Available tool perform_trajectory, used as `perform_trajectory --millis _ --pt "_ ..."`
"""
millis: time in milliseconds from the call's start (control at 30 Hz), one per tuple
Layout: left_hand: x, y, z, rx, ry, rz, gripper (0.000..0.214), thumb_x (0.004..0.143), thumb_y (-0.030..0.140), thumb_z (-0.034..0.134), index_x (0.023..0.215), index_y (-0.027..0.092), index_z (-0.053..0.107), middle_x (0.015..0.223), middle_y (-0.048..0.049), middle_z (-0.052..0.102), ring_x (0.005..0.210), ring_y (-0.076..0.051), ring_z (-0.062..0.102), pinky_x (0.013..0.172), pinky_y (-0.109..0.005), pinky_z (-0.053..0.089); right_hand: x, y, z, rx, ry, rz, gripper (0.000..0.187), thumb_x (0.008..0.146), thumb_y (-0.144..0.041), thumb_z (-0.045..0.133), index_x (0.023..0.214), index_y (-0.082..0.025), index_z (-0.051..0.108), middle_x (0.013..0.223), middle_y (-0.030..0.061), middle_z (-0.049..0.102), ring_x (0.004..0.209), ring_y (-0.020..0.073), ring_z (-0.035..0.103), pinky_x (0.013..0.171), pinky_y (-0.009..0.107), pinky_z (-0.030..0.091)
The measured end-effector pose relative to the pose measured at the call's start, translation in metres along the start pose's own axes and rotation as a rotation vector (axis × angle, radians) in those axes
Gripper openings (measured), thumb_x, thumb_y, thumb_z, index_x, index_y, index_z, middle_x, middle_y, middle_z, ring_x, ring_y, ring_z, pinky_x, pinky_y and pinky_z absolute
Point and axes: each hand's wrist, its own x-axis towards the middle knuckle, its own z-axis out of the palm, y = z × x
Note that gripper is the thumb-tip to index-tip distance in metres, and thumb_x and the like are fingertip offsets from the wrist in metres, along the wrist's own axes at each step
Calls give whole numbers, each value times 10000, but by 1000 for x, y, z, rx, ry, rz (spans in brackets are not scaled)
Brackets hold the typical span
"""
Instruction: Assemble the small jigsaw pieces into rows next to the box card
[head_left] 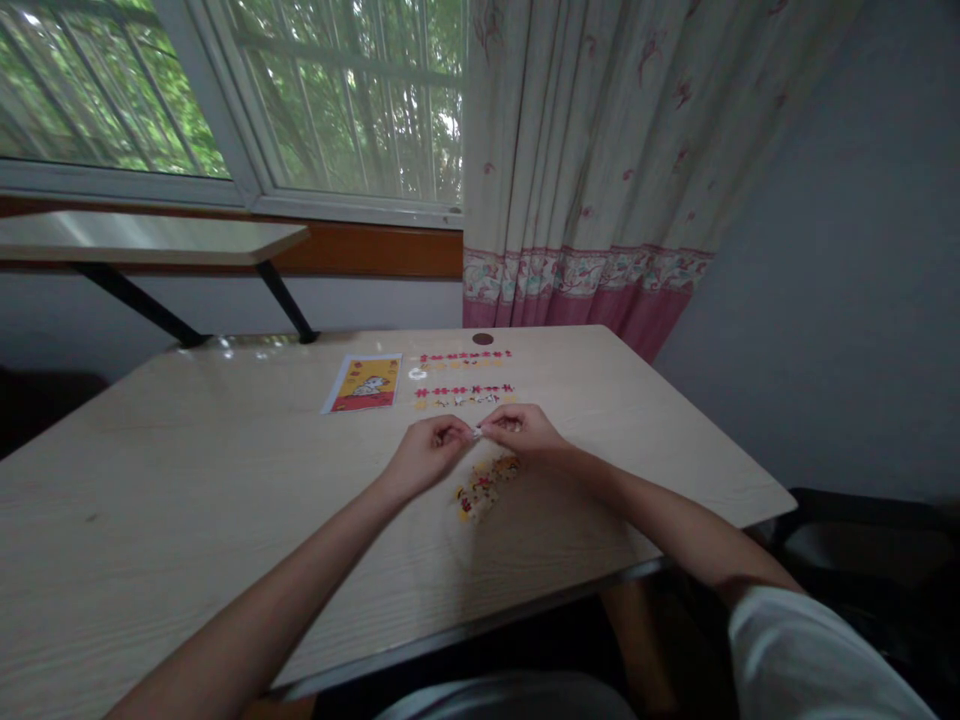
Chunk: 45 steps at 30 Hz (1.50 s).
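Our left hand (433,450) and right hand (523,430) together pinch a small whitish jigsaw piece (476,433), midway between them; red-and-yellow jigsaw rows (460,392) run left to right just beyond, on the pale wood-grain counter (225,480).

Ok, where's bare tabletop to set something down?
Free: table left of the picture card, and right of the piece rows to the edge. Crowded: the middle, where left hand and right hand pinch a white piece between rows and the loose pile.
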Motion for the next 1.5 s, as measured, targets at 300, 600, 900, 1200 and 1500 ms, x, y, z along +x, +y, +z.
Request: perform_trajectory --millis 300,600,900,1200,1500 --pt "7 -9 0 -224 -7 -46 184 690 320 556 671 141 594 629 -20 604 584 -121 502 578 -245 382 -1 -6 -10 -478 96 -435 180 814 -357 555 792 -219 670 729 12 668 698 124 575 720 279 389" --pt "1 -3 0 -83 -61 -70 249 737 351 532 793 123 614 668 -29 605 555 -102 454 514 -228 332 5 2 -55 -531 532 -457 158 819 -327 564 827 -222 682 761 28 643 739 149 562 734 302 375" --pt "0 -8 1 -8 -76 -37 205 732 291 508 768 127 626 672 -22 612 557 -98 472 498 -213 320 15 26 -75 -618 466 -284 193 814 -355 562 825 -209 688 778 26 649 727 136 554 737 277 360" --pt "-2 -10 0 67 -91 8 214 759 275 490 786 119 635 665 -19 609 547 -97 472 505 -212 341 17 67 -93 -697 46 45 184 789 -337 581 817 -196 696 771 22 679 679 113 573 635 212 363" --pt "-4 -9 -1 309 -214 373 277 870 270 420 1066 197 602 964 -76 593 880 -172 525 781 -310 421 17 56 -95 -899 -42 6 192 815 -325 539 877 -223 690 856 38 685 797 155 588 720 252 369"
